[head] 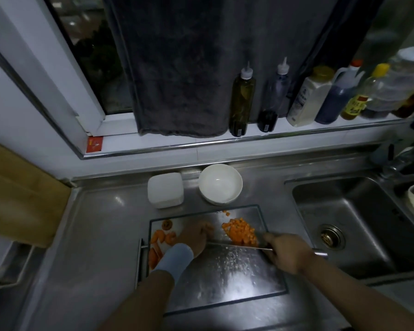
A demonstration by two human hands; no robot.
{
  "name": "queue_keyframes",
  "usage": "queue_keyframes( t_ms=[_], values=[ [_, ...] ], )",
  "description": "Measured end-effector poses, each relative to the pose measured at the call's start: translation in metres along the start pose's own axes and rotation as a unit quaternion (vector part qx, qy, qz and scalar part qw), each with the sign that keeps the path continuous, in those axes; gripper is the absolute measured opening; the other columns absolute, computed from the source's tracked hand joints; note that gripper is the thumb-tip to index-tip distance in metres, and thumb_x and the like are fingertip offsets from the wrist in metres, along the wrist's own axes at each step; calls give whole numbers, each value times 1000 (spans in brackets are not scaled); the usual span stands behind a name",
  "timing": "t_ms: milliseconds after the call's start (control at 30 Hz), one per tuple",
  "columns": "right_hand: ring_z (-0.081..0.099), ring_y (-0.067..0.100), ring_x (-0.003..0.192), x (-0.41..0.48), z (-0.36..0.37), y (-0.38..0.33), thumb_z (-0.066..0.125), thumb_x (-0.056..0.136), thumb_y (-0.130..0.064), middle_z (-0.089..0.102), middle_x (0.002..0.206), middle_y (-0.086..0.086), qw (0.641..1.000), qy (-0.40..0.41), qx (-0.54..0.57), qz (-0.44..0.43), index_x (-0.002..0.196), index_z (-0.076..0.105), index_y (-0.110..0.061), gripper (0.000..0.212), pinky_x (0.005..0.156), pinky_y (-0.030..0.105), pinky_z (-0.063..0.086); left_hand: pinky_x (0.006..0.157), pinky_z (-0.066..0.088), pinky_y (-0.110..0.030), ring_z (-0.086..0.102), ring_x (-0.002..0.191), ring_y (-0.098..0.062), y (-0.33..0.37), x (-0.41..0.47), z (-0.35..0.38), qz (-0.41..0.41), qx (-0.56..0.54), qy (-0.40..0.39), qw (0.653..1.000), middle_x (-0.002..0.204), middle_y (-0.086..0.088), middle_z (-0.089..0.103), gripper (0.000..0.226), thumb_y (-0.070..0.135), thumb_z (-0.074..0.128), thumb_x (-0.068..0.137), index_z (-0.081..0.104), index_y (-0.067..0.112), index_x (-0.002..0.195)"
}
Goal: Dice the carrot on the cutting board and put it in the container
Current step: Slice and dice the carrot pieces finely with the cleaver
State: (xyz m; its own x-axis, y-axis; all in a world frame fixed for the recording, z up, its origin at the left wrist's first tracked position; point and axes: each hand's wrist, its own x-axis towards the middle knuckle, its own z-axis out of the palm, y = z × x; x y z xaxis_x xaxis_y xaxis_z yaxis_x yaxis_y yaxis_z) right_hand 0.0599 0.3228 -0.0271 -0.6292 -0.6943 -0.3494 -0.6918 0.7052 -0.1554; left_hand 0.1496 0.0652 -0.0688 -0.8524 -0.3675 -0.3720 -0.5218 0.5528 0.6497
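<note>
Lower centre of frame: steel cutting board (225, 278) on the steel counter (101, 235), wet and glaring in its near half. Diced carrot pile (240, 231) sits on the board's far right part, with one stray cube (226, 213) at the far edge. Uncut carrot pieces (161, 237) lie along the board's left edge, a round end slice (166, 225) just beyond them.

Right hand (287, 249) is wrapped around the handle of the knife (237, 246). The blade is seen edge-on across the board, touching the near side of the dice pile.

Left hand (196, 235) is left of the pile, fingers (208, 229) curled down onto the board just beyond the blade. Motion blur, so I can't tell whether anything is under them. Blue cuff (175, 259) on that wrist.

Beyond the board: white square container (165, 189) at centre-left and white bowl (220, 183) just right of it, apart from each other. No carrot visible in the bowl; can't see inside the container.

Right of frame: sink (344, 211). Upper frame: dark towel (177, 68) hanging at the window, row of bottles (242, 99) on the sill.
</note>
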Motion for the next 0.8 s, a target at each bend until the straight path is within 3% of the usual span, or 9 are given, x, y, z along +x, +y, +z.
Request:
queue_keyframes(
  t_ms=[200, 300, 400, 500, 567, 633, 700, 800],
  values=[
    [64, 25, 100, 34, -2, 13, 45, 95, -48, 67, 114, 4, 999, 27, -19, -36, 131, 45, -27, 42, 82, 28, 45, 94, 38, -21, 56, 107, -15, 16, 10, -1, -51, 16, 52, 997, 114, 3, 63, 35, 7, 37, 96, 65, 28, 99],
    [65, 24, 96, 42, -3, 20, 43, 95, -52, 68, 111, 4, 997, 40, -23, -57, 125, 50, -26, 41, 78, 28, 46, 86, 42, -20, 58, 97, -15, 21, 11, -8, -57, 41, 65, 995, 111, 2, 65, 26, 14, 46, 94, 67, 30, 95],
    [66, 24, 94, 42, -7, 23, 45, 93, -55, 69, 108, 3, 995, 45, -34, -80, 121, 52, -27, 41, 77, 27, 47, 87, 46, -23, 59, 94, -14, 40, 6, -8, -17, 55, 8, 998, 111, 1, 66, 24, 16, 52, 90, 67, 34, 88],
    [66, 24, 99, 42, -18, 23, 47, 93, -53, 68, 110, 2, 991, 45, -59, -111, 121, 52, -26, 39, 78, 28, 46, 103, 34, -22, 51, 116, -21, 68, 5, 9, 51, 97, -76, 991, 129, -1, 57, 31, 10, 48, 90, 69, 22, 110],
    [65, 24, 102, 43, -24, 22, 47, 94, -50, 67, 113, 2, 988, 46, -83, -121, 122, 52, -25, 38, 80, 31, 47, 95, 22, -6, 48, 120, -20, 86, 7, 19, 93, 111, -96, 985, 130, -4, 56, 35, 1, 46, 91, 67, 14, 115],
    [64, 26, 105, 43, -27, 19, 47, 95, -47, 66, 117, 3, 987, 39, -101, -121, 124, 50, -22, 38, 82, 33, 48, 85, 18, -2, 47, 122, -21, 94, 12, 26, 100, 108, -104, 984, 132, -5, 56, 41, -6, 43, 90, 63, 11, 122],
    [63, 29, 108, 42, -29, 18, 48, 95, -46, 65, 119, 5, 987, 33, -105, -116, 125, 48, -19, 40, 84, 34, 48, 89, 25, -6, 48, 122, -22, 95, 16, 29, 82, 96, -108, 986, 134, -6, 55, 39, -2, 43, 94, 59, 11, 127],
    [63, 29, 108, 41, -31, 17, 48, 95, -46, 66, 119, 6, 988, 39, -93, -114, 124, 50, -19, 39, 83, 35, 48, 96, 40, -25, 55, 112, -22, 98, 18, 23, 47, 79, -96, 991, 123, -8, 61, 28, 10, 50, 96, 64, 9, 119]
  ],
)
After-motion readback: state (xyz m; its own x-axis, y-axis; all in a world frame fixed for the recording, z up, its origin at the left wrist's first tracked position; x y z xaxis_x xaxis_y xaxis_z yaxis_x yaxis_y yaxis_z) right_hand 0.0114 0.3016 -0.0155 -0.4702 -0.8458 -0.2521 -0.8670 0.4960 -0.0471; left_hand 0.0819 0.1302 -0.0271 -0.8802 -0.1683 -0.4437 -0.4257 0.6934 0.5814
